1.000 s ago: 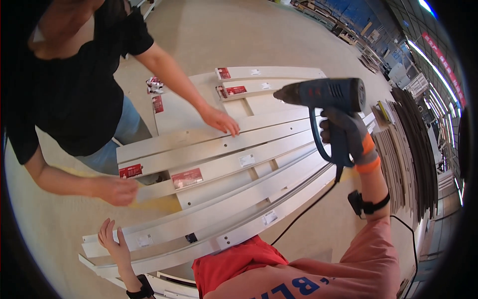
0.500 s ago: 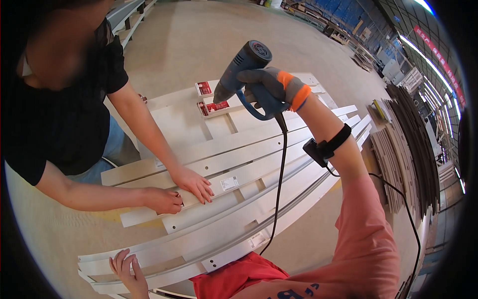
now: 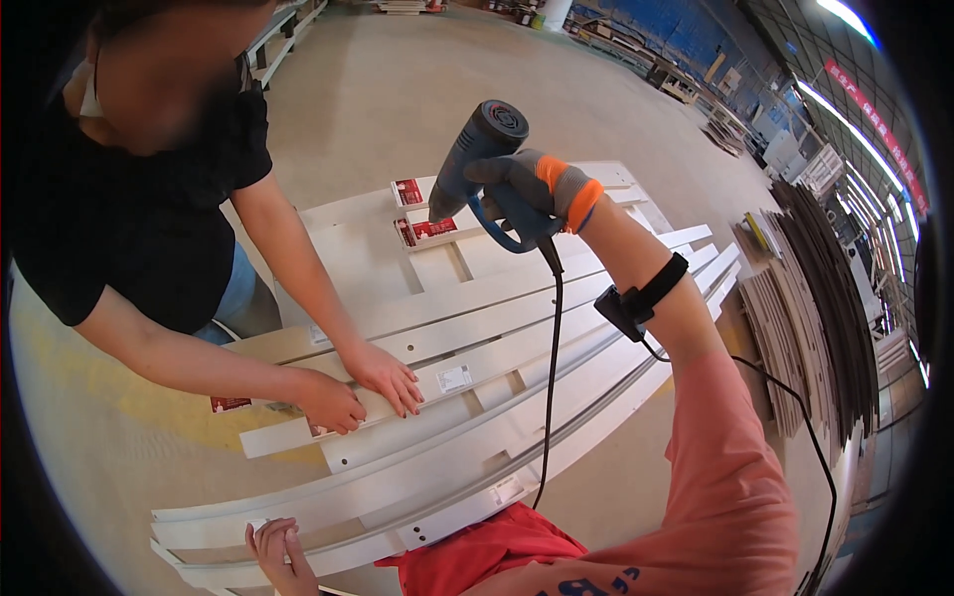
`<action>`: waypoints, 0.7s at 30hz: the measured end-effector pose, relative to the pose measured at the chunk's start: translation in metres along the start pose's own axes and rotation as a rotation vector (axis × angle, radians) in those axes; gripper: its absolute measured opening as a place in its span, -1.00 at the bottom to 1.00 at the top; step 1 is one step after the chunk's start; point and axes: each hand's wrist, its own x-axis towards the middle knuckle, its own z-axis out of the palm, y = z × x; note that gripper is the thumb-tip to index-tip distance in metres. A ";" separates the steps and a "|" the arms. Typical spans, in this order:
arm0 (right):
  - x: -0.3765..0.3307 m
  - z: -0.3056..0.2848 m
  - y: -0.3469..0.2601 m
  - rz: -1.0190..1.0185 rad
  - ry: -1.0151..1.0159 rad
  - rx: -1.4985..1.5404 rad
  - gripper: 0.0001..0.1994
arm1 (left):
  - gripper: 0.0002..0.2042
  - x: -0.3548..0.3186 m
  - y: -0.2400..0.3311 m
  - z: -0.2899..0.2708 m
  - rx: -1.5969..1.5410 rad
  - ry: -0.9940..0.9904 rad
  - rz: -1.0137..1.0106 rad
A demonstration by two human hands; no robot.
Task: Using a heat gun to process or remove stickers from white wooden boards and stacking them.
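Over the white slats (image 3: 348, 499), gloved right hand (image 3: 522, 186) has the blue heat gun (image 3: 459, 164) firmly gripped, nozzle down; bare left hand (image 3: 283, 556) is loosely curled by the nearest slat, can't tell if it's holding it; two far pieces (image 3: 477, 228) already carry red labels (image 3: 407, 192), a co-worker's hand (image 3: 333, 400) half-covers another; nearest slats show no red ones yet, far as I can see.

Floor (image 3: 427, 89): is offering open passage beyond the right hand (image 3: 519, 185).
Cord (image 3: 554, 377): is dangling below the right hand, obstructing.
Co-worker's hands (image 3: 386, 374): are blocking the way ahead of the left hand (image 3: 283, 558).
White boards (image 3: 348, 500): are spreading between both hands.
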 end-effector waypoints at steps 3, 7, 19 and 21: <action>0.004 -0.012 -0.001 -0.046 0.005 -0.152 -0.65 | -0.80 0.002 0.027 0.012 -0.089 0.033 -0.106; 0.014 -0.033 0.005 -0.044 0.038 -0.206 -0.63 | -0.82 -0.002 0.048 0.041 -0.118 0.069 -0.053; 0.014 -0.054 0.020 -0.103 -0.066 -0.064 -0.61 | -0.81 0.028 0.105 0.077 -0.116 0.067 0.071; 0.018 -0.055 0.025 -0.116 -0.075 -0.033 -0.67 | -0.82 0.030 0.110 0.080 -0.132 0.031 0.075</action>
